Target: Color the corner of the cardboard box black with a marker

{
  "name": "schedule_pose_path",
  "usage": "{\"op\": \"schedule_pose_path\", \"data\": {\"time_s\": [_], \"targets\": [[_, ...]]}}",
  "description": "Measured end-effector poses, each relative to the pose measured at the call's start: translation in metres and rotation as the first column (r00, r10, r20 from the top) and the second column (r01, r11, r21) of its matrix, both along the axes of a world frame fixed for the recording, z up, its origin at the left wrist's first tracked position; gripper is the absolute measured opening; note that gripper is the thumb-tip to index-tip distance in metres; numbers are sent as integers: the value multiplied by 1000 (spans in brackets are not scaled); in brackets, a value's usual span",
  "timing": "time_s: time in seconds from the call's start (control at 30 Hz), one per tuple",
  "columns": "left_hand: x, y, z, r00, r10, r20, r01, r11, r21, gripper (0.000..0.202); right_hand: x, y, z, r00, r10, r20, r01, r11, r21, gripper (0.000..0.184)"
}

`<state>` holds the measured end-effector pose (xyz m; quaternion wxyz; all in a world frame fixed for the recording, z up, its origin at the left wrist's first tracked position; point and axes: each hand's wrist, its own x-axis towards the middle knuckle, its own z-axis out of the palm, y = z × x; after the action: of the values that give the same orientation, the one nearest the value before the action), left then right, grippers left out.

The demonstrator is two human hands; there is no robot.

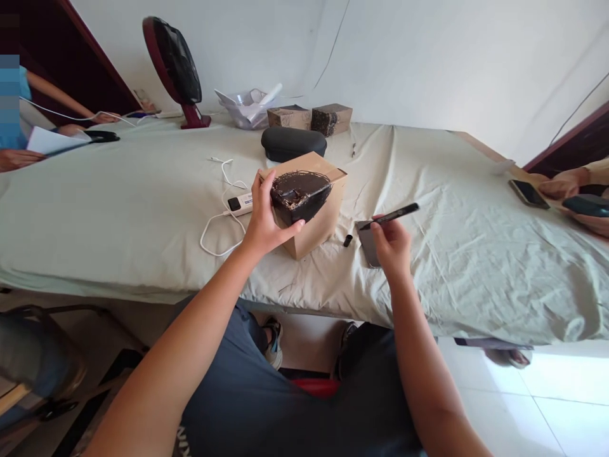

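My left hand (266, 222) grips a brown cardboard box (318, 225) by its near left corner, thumb in front and fingers over the top edge. A large dark patch (302, 193) covers that corner, with scribbled lines along its border and a rough, worn-looking spot at the tip. To the right of the box, my right hand (394, 247) holds a black marker (397, 213), apart from the cardboard. A small black cap (347, 240) lies on the cloth between box and hand. Just left of my right hand is a flat grey phone-like slab (368, 246), partly covered by the hand.
Behind the box lie a black case (294, 144) and two more boxes (332, 119), beside a clear plastic basket (247, 108). A fan (178, 70) stands back left. A white cable (204, 235) loops left of the box. Other people's hands show at both sides; a phone (528, 193) lies right.
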<state>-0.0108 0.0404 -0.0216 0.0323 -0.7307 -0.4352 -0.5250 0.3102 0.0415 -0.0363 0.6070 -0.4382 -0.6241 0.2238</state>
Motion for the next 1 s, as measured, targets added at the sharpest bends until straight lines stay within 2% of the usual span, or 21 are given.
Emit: {"op": "schedule_pose_path", "data": {"time_s": [0.1, 0.2, 0.3, 0.4, 0.57, 0.73, 1.0], "targets": [[1, 1, 0, 1000, -1, -6, 1, 1000, -1, 117, 1, 5, -10, 992, 10, 127, -1, 998, -69, 31], [2, 0, 0, 1000, 9, -18, -9, 1000, 1, 116, -6, 8, -9, 980, 9, 199, 5, 997, -70, 28], [1, -1, 1, 1000, 4, -17, -3, 1000, 10, 115, -16, 13, -11, 944, 16, 329, 25, 993, -118, 24], [1, -2, 1, 1000, -3, -14, 3, 1000, 18, 113, -24, 19, -20, 911, 34, 412, 44, 983, -178, 28], [2, -4, 1, 1000, -2, -6, 2, 1000, -17, 111, -24, 21, -33, 910, 46, 411, 34, 982, -184, 27], [2, -4, 0, 1000, -18, 10, 18, 1000, -22, 111, -20, 21, -38, 910, 54, 411, 22, 984, -179, 27], [4, -9, 1, 999, -15, 42, 16, 1000, -24, 106, -30, 20, -44, 934, 26, 356, 30, 988, -150, 32]]}}
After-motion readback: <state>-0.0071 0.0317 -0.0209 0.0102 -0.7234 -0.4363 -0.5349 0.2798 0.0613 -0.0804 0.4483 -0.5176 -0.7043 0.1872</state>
